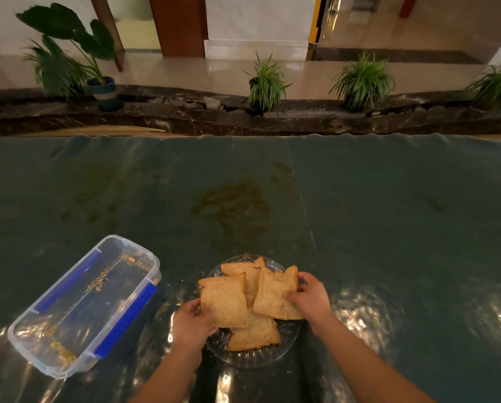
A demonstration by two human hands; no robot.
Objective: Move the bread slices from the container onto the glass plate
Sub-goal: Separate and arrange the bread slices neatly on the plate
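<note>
A round glass plate [244, 360] sits near the table's front edge with several toasted bread slices piled on it. My left hand [192, 322] grips the near-left slice [224, 302] at its lower left corner. My right hand [311, 298] holds the right slice [274, 295] by its right edge. Another slice [242, 270] lies at the back of the plate and one [255, 334] at the front, partly under the others. The clear plastic container [83, 303] with blue clips stands to the left, holding only crumbs.
The table is covered with dark green glossy plastic sheeting [389, 228], stained brown in the middle [231, 205]. Crumbs lie around the plate. Beyond the far edge runs a dark stone ledge with several potted plants [265, 85].
</note>
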